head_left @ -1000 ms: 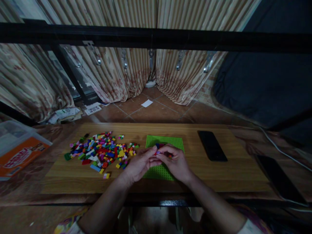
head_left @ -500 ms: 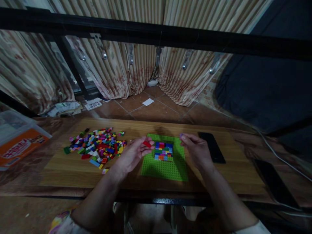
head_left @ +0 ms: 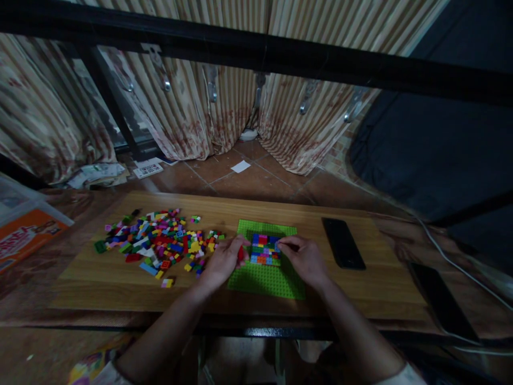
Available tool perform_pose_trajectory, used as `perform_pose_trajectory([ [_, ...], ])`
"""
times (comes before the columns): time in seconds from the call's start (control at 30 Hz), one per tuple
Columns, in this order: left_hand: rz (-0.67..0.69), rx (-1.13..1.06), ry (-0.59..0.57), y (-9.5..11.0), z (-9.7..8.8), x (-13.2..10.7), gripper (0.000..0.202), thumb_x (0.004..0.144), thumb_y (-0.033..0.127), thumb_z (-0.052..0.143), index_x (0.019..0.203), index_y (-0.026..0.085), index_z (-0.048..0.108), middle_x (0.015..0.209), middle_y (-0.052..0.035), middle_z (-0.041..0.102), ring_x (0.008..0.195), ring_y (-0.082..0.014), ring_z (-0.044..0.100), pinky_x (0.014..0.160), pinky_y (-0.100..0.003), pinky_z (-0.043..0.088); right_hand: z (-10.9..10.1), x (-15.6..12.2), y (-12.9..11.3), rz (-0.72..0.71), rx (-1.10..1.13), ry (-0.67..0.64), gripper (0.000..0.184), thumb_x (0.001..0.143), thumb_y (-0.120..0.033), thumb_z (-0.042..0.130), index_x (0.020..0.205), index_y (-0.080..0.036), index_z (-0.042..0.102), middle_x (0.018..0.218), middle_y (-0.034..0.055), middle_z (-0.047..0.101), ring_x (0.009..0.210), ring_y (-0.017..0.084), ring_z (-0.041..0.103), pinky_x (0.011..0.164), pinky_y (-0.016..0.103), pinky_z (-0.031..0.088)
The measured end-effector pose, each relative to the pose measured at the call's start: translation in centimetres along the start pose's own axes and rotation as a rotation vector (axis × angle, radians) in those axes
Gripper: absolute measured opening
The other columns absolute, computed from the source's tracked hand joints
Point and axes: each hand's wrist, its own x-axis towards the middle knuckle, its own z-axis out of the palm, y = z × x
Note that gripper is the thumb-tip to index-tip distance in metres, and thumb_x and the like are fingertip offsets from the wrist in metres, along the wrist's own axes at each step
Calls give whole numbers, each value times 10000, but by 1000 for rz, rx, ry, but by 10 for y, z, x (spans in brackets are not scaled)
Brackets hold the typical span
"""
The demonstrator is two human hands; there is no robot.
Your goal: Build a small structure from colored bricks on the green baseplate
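Observation:
A green baseplate (head_left: pixel 260 280) lies on the wooden board, with a patch of small coloured bricks (head_left: pixel 264 249) built on its far half. My left hand (head_left: pixel 222 263) rests at the patch's left edge, fingers closed on a red brick (head_left: pixel 241 253). At the patch's right edge my right hand (head_left: pixel 305 259) pinches its fingertips against the bricks; what it holds, if anything, is hidden. A heap of loose coloured bricks (head_left: pixel 158 241) lies to the left of my left hand.
A black phone (head_left: pixel 343 242) lies right of the baseplate, a second dark phone (head_left: pixel 438 299) further right with a white cable (head_left: pixel 460 267) behind it. An orange and clear box (head_left: pixel 22 230) stands at the far left. A black bar (head_left: pixel 256 51) crosses overhead before striped curtains.
Both hands had lifted apart from the baseplate, the left with a red brick; now they have come back down to either side of the brick patch.

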Motion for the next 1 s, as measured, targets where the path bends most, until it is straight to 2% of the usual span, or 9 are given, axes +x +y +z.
perform_pose_trajectory([
  [0.3,43,59,-31,-11,-2,4,405,831,522,467,853,172,671,599,-2,605,482,-138,529,506,-256,396,0,0,0,-127,-150,-9,178,825,-325,559,807,-226,705,812,28,696,742,177,629,720,313,460],
  [0.63,94,178,-33,-12,0,3,410,842,534,450,860,190,673,610,1,611,507,-155,549,530,-260,401,16,10,-4,-283,-257,-7,130,832,-281,594,798,-243,713,834,41,617,823,193,574,751,327,449],
  [0.83,82,148,-53,-9,0,2,373,839,513,474,848,199,674,614,3,615,515,-154,545,534,-251,395,9,11,-6,-345,-354,-19,141,853,-227,552,810,-228,686,859,48,601,845,202,557,776,335,451],
  [1.0,115,212,-71,-10,0,2,392,853,519,447,815,201,674,591,5,596,532,-157,541,549,-253,383,10,11,-11,-378,-491,-56,188,875,-195,510,783,-221,673,884,59,604,886,214,545,801,332,446],
])
